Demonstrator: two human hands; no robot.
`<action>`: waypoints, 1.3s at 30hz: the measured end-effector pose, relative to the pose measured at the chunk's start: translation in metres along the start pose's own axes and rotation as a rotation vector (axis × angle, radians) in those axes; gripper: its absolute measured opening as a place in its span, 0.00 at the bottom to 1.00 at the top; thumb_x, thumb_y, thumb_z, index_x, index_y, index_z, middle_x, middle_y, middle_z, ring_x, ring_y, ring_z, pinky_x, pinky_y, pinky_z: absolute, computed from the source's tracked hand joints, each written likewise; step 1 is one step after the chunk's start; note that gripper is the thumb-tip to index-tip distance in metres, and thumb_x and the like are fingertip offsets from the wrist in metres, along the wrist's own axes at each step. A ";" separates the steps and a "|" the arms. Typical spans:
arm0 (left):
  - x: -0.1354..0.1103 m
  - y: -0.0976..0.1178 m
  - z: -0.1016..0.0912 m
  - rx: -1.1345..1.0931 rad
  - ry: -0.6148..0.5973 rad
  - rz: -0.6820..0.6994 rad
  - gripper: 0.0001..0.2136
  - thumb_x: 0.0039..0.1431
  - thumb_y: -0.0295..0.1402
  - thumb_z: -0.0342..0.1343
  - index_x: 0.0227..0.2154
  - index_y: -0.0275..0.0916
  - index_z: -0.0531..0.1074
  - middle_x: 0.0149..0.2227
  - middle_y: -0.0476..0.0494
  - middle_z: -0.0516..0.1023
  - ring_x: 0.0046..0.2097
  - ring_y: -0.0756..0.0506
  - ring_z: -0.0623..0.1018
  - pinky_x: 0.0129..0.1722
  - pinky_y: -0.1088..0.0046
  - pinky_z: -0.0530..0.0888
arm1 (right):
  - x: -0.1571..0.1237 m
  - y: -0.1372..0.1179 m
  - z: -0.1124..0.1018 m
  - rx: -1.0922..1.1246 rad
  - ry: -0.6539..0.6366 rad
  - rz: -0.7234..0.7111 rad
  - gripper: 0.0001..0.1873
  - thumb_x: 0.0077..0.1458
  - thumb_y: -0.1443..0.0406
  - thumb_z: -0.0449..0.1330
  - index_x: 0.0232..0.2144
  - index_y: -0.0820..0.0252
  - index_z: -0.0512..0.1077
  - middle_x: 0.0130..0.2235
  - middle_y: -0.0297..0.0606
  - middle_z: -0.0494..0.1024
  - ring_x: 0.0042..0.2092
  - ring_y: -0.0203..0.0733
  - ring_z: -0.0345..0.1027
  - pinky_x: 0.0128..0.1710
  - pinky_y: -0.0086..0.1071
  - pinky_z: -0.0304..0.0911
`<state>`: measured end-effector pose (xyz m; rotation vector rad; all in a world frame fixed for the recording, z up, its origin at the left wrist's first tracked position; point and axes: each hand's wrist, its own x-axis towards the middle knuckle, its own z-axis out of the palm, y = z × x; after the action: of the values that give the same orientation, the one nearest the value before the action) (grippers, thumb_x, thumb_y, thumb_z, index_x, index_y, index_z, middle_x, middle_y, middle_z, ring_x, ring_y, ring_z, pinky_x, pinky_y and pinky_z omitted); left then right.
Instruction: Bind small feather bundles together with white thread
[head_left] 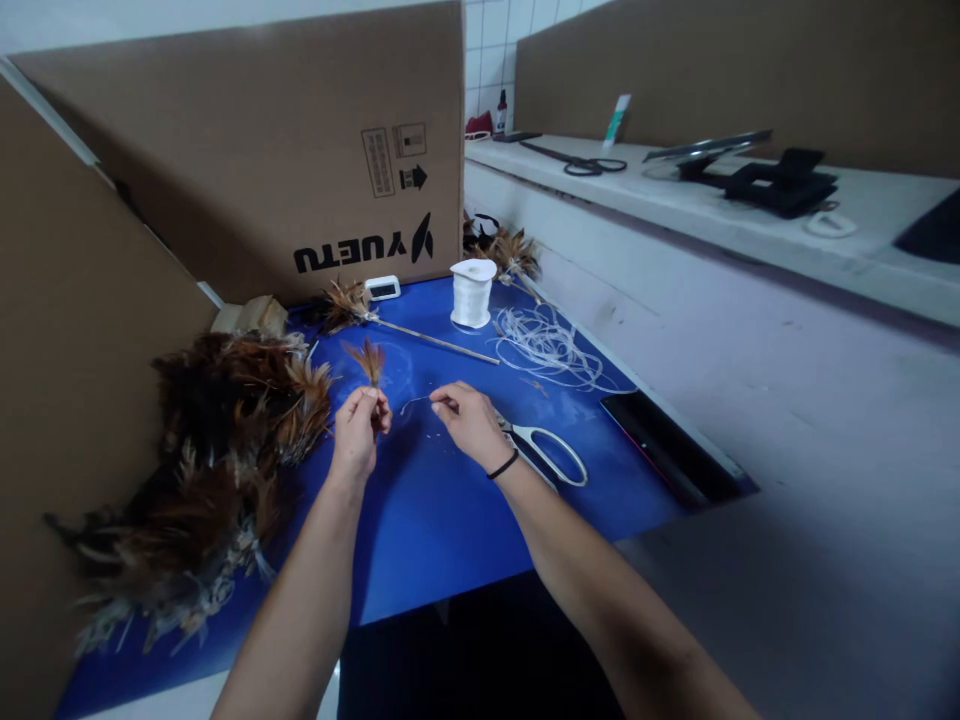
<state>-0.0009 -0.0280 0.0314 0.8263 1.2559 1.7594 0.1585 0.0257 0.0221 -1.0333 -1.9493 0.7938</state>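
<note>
My left hand (358, 428) is closed in a pinch round a small bunch of brown feathers (369, 362), whose tips fan upward above the fingers. To its right, my right hand (466, 422) pinches a thin pale string (415, 402); the loose end curls toward the feathers without touching them. White-handled scissors (553, 455) lie partly hidden behind my right hand and wrist. Farther back, a thin stick with feathers tied to one end (435, 340) rests on the blue table (427, 530).
A big heap of brown feathers (225, 420) fills the left side. At the back stand a white spool (472, 295) and tangled clear cord (551, 345). A dark tablet (667, 445) lies at the right edge. Cardboard (247, 150) walls the back; black scissors (592, 165) rest on a ledge.
</note>
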 end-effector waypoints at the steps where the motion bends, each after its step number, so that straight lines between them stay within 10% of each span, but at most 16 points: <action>1: 0.002 0.000 -0.001 -0.017 0.029 0.007 0.06 0.50 0.33 0.55 0.23 0.37 0.66 0.20 0.53 0.66 0.18 0.56 0.65 0.17 0.81 0.59 | 0.002 -0.003 0.002 -0.108 -0.063 -0.031 0.08 0.52 0.72 0.57 0.35 0.61 0.74 0.38 0.39 0.75 0.38 0.37 0.68 0.43 0.32 0.62; 9: 0.008 -0.002 -0.007 -0.031 0.090 0.005 0.06 0.48 0.33 0.55 0.23 0.37 0.66 0.20 0.54 0.66 0.18 0.56 0.64 0.15 0.81 0.58 | 0.034 -0.016 0.029 -0.661 -0.292 -0.080 0.11 0.58 0.71 0.51 0.38 0.62 0.72 0.46 0.48 0.72 0.48 0.50 0.62 0.44 0.40 0.59; 19: 0.000 -0.008 -0.003 0.193 -0.057 -0.023 0.11 0.51 0.39 0.56 0.24 0.35 0.69 0.33 0.46 0.75 0.18 0.58 0.66 0.15 0.81 0.61 | 0.023 -0.020 0.005 -0.435 -0.228 -0.010 0.09 0.59 0.69 0.49 0.36 0.59 0.69 0.32 0.39 0.78 0.35 0.38 0.71 0.35 0.28 0.57; 39: 0.001 -0.019 -0.007 0.500 -0.104 0.120 0.10 0.56 0.37 0.53 0.24 0.37 0.73 0.19 0.51 0.69 0.20 0.52 0.69 0.22 0.77 0.66 | 0.011 -0.020 0.000 -0.251 -0.203 -0.161 0.09 0.57 0.71 0.53 0.38 0.60 0.71 0.34 0.37 0.77 0.36 0.37 0.70 0.37 0.28 0.59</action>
<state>-0.0032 -0.0266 0.0109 1.2807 1.6318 1.4837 0.1468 0.0256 0.0417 -0.9532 -2.3197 0.5940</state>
